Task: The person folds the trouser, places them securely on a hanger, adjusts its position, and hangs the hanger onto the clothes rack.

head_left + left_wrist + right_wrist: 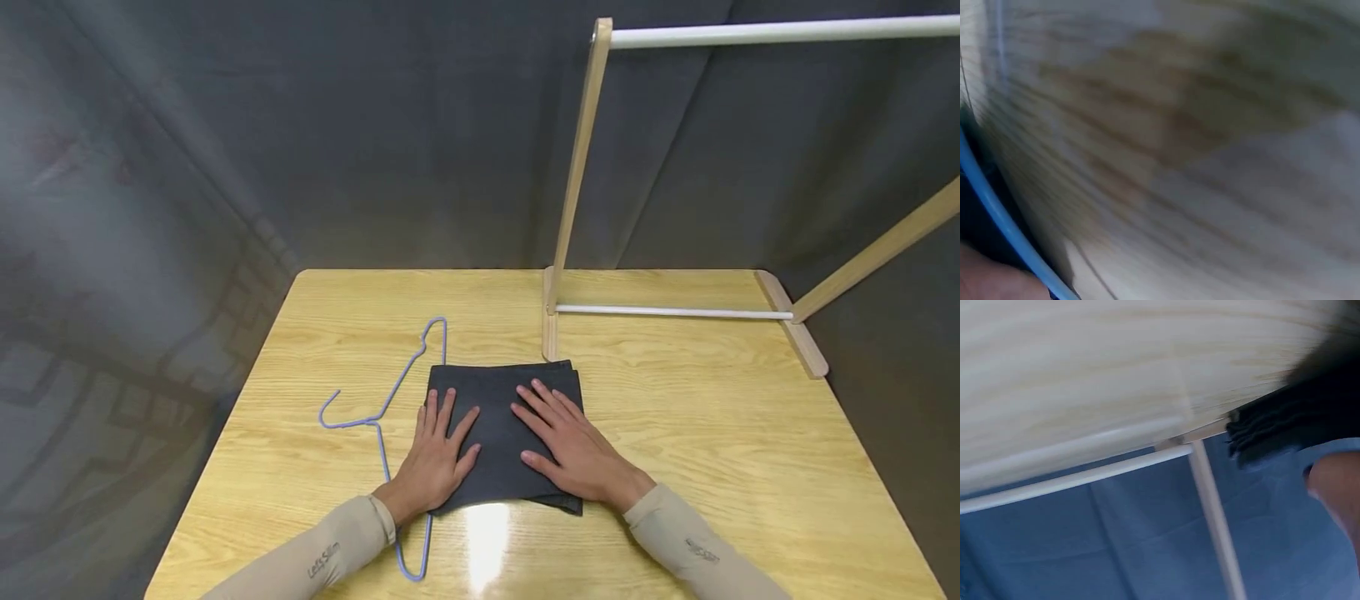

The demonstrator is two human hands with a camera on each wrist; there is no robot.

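Note:
A dark, folded piece of cloth (491,475) lies flat on the table in the head view; its layered edge (1260,437) shows in the right wrist view. My left hand (437,460) rests on its left side, fingers straight and spread. On its right side my right hand (577,450) lies palm down with fingers extended. A blue-grey clothes hanger (372,421) lies to the left, its hook pointing left. My left wrist passes over the hanger, and the cloth covers part of it. In the left wrist view the hanger (999,215) curves close by the left hand (997,281).
A rack with wooden posts (577,167) and white rods (750,33) stands at the table's back right. Its wooden foot (550,333) reaches close to the cloth's far edge. Grey curtains (420,150) hang behind and beside the wooden table (712,433).

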